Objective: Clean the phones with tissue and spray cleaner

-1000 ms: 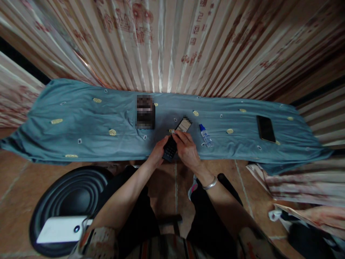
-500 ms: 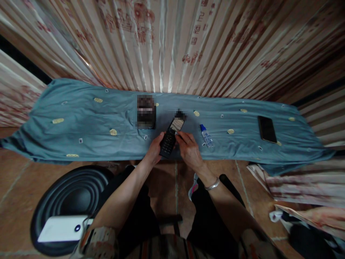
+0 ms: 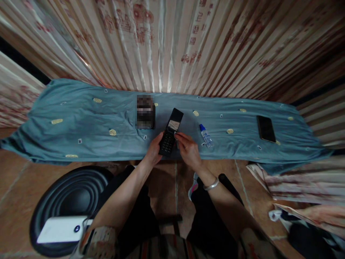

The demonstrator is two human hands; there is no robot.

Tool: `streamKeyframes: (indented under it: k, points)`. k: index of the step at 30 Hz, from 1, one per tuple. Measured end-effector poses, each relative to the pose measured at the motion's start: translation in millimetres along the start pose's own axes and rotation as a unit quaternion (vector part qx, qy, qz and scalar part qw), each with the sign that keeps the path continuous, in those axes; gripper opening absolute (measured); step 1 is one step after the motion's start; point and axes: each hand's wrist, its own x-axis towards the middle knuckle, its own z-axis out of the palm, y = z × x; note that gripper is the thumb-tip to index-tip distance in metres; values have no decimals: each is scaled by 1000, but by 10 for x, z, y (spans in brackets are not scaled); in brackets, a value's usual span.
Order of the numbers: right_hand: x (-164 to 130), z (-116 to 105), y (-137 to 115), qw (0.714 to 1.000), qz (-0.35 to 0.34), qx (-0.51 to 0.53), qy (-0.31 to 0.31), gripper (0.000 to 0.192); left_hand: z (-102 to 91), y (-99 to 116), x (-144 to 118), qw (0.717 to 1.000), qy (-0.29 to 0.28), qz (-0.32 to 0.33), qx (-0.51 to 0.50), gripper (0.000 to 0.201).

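Observation:
A black flip phone (image 3: 170, 132) stands unfolded over the near edge of a table draped in a teal cloth (image 3: 81, 122). My left hand (image 3: 153, 149) grips the keypad half from the left side. My right hand (image 3: 188, 149), with a silver bangle on the wrist, pinches the phone's right edge near the hinge with its fingertips. The screen half tilts away toward the curtain.
A dark rectangular object (image 3: 145, 112) lies left of the phone. To its right lie a small blue-capped bottle (image 3: 206, 136) and, farther off, a black smartphone (image 3: 265, 128). A striped curtain (image 3: 172, 43) hangs behind. A round black object (image 3: 67, 201) with a white device (image 3: 62, 229) sits on the tiled floor at left.
The phone has turned from a slant toward the right to nearly upright and shifted slightly left. My right fingers moved from its top edge to its right side.

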Motion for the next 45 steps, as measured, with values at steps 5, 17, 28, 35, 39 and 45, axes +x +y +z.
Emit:
streamKeyframes:
  k: [5, 17, 28, 35, 39, 45]
  points:
    - [2, 26, -9, 1000, 7, -5, 21, 40, -4, -33, 16, 1000, -8, 23, 14, 19]
    - [40, 99, -122, 997, -34, -69, -1, 43, -34, -156, 28, 995, -28, 75, 61, 23]
    - [25, 27, -69, 998, -15, -53, -1, 44, -12, -79, 37, 998, -25, 48, 33, 20]
    - [17, 22, 5, 997, 40, 53, 26, 38, 34, -26, 34, 1000, 11, 19, -2, 18]
    - [25, 36, -11, 991, 74, 112, 31, 35, 50, 0, 36, 1000, 16, 10, -16, 21]
    - [-40, 58, -106, 985, 97, 144, 21, 34, 69, 46, 64, 1000, 12, 20, -20, 24]
